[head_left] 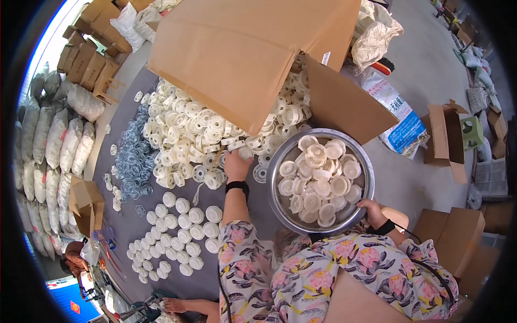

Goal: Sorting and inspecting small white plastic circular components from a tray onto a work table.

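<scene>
My left hand (237,166) is at the near edge of a heap of white plastic spool-like parts (183,124). Its fingers are closed round a white round plastic part (245,153), though the fingertips are partly hidden. With my right hand (372,214) I grip the near right rim of a steel basin (365,161). Inside the basin lies a pile of pale, translucent round plastic pieces (322,187). Left of my left forearm, white round assembled pieces (183,237) stand in rows on the grey table (126,215).
A large cardboard box (231,59) lies tipped over the heap, one flap reaching towards the basin. Blue-grey metal rings (134,161) are piled left of the heap. Another person's hand (175,305) is at the lower edge by a tool. Filled sacks (59,134) are stacked far left.
</scene>
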{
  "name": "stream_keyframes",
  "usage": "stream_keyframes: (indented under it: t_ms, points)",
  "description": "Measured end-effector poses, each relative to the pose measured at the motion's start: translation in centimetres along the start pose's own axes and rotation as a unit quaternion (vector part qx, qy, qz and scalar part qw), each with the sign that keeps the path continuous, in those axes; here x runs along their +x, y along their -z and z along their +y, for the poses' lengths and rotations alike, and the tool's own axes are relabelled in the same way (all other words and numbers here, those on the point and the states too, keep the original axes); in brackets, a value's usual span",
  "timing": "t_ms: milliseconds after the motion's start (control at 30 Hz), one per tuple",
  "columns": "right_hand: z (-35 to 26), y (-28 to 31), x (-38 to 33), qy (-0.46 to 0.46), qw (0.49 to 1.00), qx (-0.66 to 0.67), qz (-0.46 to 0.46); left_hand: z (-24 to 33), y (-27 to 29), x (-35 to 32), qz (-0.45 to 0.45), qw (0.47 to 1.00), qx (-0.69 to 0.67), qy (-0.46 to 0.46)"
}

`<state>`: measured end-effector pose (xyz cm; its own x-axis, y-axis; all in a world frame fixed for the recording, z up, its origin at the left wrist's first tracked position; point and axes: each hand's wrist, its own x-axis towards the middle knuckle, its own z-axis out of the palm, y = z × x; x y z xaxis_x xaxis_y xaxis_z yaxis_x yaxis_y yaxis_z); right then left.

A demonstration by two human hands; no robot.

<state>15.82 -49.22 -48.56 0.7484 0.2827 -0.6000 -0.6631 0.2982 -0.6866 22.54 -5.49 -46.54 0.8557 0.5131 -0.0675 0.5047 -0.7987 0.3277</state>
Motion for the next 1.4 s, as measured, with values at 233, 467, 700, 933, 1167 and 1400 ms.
stream_keyframes:
  t_ms: [233,467,700,933,1167,1400]
  points:
    - [-0.4,-0.1,0.0,-0.019,1.000,0.005,-0.017,-3.8,2.4,-7.4,-0.063,0.989,0.110,-0.073]
    - [-0.8,-0.9,0.6,-0.019,0.999,0.005,-0.035,2.0,4.0,-11.3,-0.052,0.979,-0.150,-0.129]
    - [0.3,-0.9,1.3,-0.049,0.998,-0.003,-0.048,7.9,2.1,-9.7,0.073,0.944,0.048,-0.318]
    - [-0.3,-1.8,0.8,-0.032,0.998,-0.004,-0.061,7.8,3.0,-10.1,-0.044,0.977,-0.085,-0.191]
    - [-0.7,-0.4,0.5,-0.017,0.999,0.041,-0.015,0.3,3.3,-7.1,-0.047,0.730,-0.670,0.126]
    - [-0.1,2.7,-0.4,-0.028,0.997,0.050,0.045,-0.3,-1.7,-6.5,0.017,0.874,-0.459,0.158]
